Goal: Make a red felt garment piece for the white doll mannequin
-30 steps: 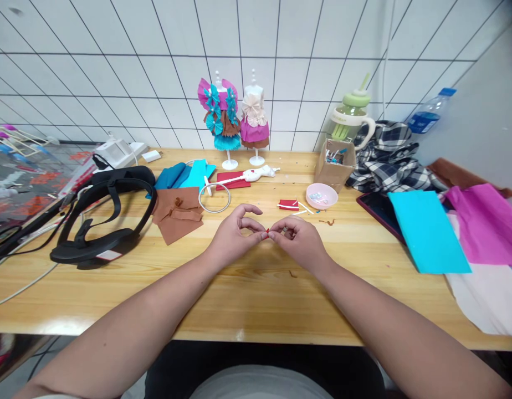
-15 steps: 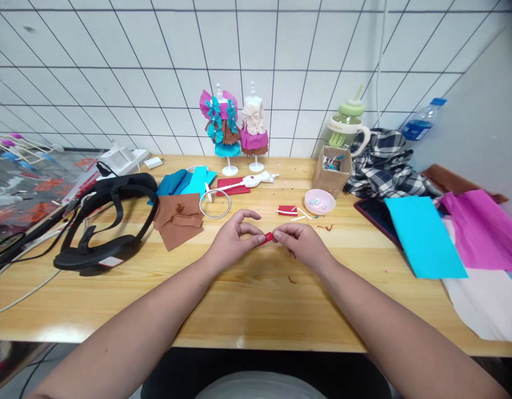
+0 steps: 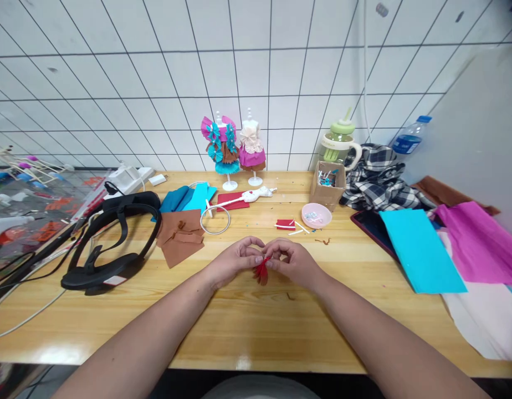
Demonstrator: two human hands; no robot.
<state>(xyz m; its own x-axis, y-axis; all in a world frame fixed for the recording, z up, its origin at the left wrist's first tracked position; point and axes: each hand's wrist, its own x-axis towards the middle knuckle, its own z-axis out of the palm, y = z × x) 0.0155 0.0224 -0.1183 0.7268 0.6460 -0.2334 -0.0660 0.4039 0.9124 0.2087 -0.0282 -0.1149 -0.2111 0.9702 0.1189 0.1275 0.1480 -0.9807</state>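
My left hand (image 3: 235,260) and my right hand (image 3: 291,261) meet over the middle of the wooden table (image 3: 256,327). Between their fingertips they pinch a small pleated red paper piece (image 3: 261,270), which fans out downward below the fingers. Behind the hands lie a folded red paper scrap (image 3: 285,224) with white strips, a pink bowl (image 3: 316,214) and a wire ring (image 3: 215,219). Two small dress forms (image 3: 233,145) in paper dresses stand at the back by the tiled wall.
A black headset (image 3: 114,238) with cables lies at the left, next to brown paper (image 3: 179,239) and teal paper (image 3: 188,198). A cardboard box (image 3: 327,185), a green mug (image 3: 338,145), a plaid cloth (image 3: 378,177) and cyan (image 3: 418,249) and magenta (image 3: 480,241) sheets fill the right side.
The camera tilted, shifting the scene lower in the picture. My hands came closer together, and the red piece, earlier a small tight strip between the fingertips, now spreads into a fan.
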